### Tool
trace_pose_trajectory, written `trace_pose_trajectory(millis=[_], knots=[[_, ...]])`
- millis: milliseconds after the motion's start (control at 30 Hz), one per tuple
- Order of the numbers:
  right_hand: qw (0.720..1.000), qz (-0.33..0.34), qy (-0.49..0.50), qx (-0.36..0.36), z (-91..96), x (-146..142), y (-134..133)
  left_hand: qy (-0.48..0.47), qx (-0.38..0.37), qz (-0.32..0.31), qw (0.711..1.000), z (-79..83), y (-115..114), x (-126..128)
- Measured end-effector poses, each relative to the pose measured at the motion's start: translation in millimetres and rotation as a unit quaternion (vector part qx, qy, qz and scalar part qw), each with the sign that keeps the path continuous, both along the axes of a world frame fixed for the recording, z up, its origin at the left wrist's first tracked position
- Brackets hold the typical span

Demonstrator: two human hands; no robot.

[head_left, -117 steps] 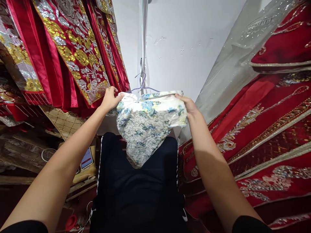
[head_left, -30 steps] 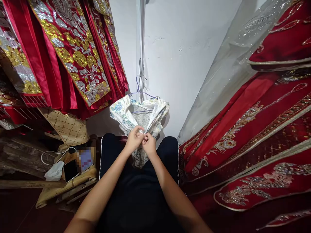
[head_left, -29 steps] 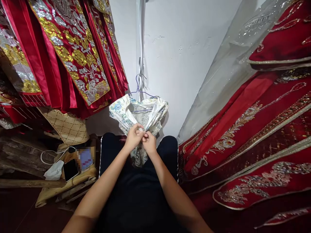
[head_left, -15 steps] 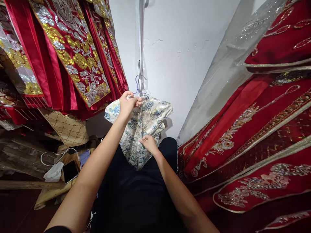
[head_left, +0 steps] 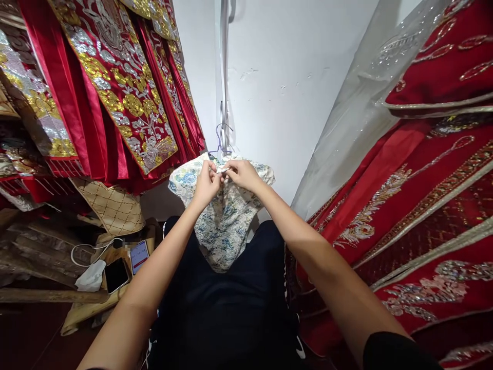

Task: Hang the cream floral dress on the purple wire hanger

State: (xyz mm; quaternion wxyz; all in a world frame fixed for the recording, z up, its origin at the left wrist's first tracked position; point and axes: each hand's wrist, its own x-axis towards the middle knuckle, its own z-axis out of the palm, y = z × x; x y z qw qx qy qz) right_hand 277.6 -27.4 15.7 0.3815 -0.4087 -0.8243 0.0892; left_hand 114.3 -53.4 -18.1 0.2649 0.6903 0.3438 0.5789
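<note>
A cream garment with blue flowers, looking like a short-sleeved blouse (head_left: pixel 221 234), hangs from a thin purple hanger (head_left: pixel 219 140) in front of me. My left hand (head_left: pixel 208 182) pinches the neckline edge at the top of its front. Right beside it, my right hand (head_left: pixel 243 174) pinches the same edge from the other side. The fingertips of both hands nearly meet at the collar. What small part lies between them is hidden. The garment's lower end hangs down in front of my dark trousers (head_left: pixel 231 293).
Red skirts with gold and silver embroidery (head_left: pixel 131 97) hang at left. At right are red beaded garments (head_left: pixel 385 195) and a sheer white veil-like cloth (head_left: pixel 339 113). A metal pole (head_left: pixel 224 56) runs up the white wall. A dark phone (head_left: pixel 116 275) and a lit phone (head_left: pixel 139 256) lie at lower left.
My right hand has moved up from the garment's middle front to the neckline beside my left hand. My left hand has come slightly down, still at the neckline.
</note>
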Motion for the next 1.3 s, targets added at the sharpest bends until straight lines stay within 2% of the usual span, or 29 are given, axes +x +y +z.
trace_pose_trajectory(millis=[100, 200, 400, 533, 633, 800, 900, 1000, 1133, 1200, 1300], knots=[[0.999, -0.006, -0.032, -0.002, 4.6, -1.2, -3.4, 0.03, -0.001, 0.011, 0.999, -2.7, 1.1, -4.3], [0.999, 0.002, -0.043, -0.015, 7.9, -1.9, -3.7, 0.018, -0.006, -0.006, 1.0, -3.1, 6.6, -7.2], [0.997, 0.067, 0.006, -0.043, 10.5, 2.3, 1.0, 0.004, 0.011, -0.032, 0.999, -12.8, 18.1, -5.7], [0.993, 0.085, 0.036, -0.079, 15.2, 2.5, 1.5, 0.017, 0.021, -0.036, 0.999, -15.9, 24.1, -5.1], [0.994, 0.077, 0.038, -0.07, 15.6, 1.3, 3.0, 0.02, 0.021, -0.041, 0.999, -15.7, 28.8, -5.9], [0.996, 0.069, 0.047, -0.024, 5.0, -2.2, 4.8, 0.047, 0.007, -0.054, 0.997, -13.0, 36.1, -10.9], [0.988, 0.102, 0.114, -0.022, 6.5, -6.3, 3.0, 0.08, 0.0, -0.066, 0.995, -14.4, 41.9, -16.0], [0.969, 0.113, 0.222, 0.001, 21.3, -4.8, 1.1, 0.13, -0.026, -0.065, 0.989, -28.4, 43.6, -20.7], [0.938, 0.07, 0.34, 0.022, 37.1, 25.4, -0.4, 0.222, -0.091, -0.076, 0.968, -64.8, 29.4, -29.1], [0.916, 0.07, 0.394, -0.018, 32.2, 51.6, -5.1, 0.287, -0.12, -0.083, 0.947, -82.0, 18.9, -35.1], [0.865, 0.122, 0.466, -0.138, 9.6, 89.0, -21.0, 0.379, -0.13, -0.055, 0.914, -96.2, 8.9, -41.6]])
